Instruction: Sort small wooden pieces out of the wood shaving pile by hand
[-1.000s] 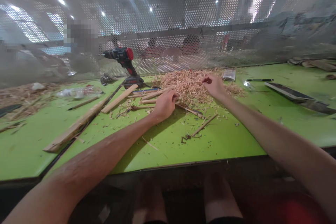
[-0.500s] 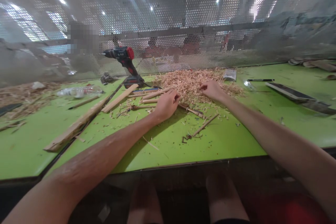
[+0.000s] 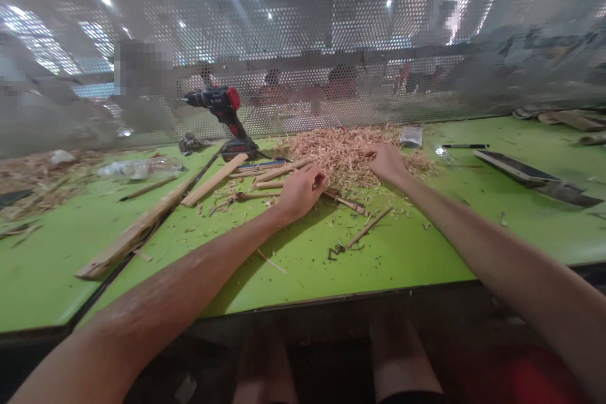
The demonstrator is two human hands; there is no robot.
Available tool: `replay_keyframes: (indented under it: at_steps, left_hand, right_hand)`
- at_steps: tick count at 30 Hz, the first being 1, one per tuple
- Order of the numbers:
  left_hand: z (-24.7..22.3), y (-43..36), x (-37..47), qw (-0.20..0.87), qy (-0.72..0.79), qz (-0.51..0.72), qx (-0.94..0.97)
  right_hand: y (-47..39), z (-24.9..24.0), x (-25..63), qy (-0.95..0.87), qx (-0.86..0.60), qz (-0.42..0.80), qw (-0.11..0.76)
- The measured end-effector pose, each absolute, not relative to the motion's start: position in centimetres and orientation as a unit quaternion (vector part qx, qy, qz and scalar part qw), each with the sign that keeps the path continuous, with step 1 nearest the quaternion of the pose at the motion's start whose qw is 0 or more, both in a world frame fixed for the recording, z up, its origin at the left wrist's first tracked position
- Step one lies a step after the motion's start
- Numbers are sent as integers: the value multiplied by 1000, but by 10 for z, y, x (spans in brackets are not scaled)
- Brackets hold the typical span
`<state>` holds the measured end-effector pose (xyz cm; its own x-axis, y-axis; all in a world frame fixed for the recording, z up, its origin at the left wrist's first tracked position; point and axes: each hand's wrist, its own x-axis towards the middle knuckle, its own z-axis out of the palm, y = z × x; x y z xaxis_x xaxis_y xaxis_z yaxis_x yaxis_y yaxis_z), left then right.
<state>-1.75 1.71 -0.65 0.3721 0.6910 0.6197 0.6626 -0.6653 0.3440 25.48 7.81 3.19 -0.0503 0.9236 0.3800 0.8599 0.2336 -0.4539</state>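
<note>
My left hand (image 3: 302,190) is closed, thumb and fingers curled together above the wooden sticks at the near edge of the shavings. What it pinches, if anything, is too small to make out. To its right, my right hand (image 3: 387,164) hovers over or touches the heap of wood shavings (image 3: 343,145). Its fingers are also curled together, and their contents cannot be made out. Thin wooden sticks (image 3: 284,170) lie left of my left hand. Another stick (image 3: 370,226) rests on the green tabletop (image 3: 303,284) in front of both hands.
A cordless drill (image 3: 227,117) stands upright behind the sticks. Flat wooden strips (image 3: 215,181) and a long plank (image 3: 127,233) lie at left, near a clear plastic bottle (image 3: 142,168). At right are a pen (image 3: 461,146) and a phone-like slab (image 3: 516,166). Perforated metal mesh (image 3: 303,31) rises behind.
My right hand has shifted slightly to the right over the shavings. My left hand stays almost in place, its fingers still curled. The whole view has moved a little.
</note>
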Motion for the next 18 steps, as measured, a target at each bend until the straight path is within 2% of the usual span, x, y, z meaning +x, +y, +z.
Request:
replay_keyframes:
  at_steps: [9,18]
  left_hand:
    - [0,14,-14,9,404,397,824]
    - [5,11,-10,18,417,361,834]
  right_hand:
    - [90,32,252,-719,-615,-18,323]
    - [160,58,257,-683,-633,-26,364]
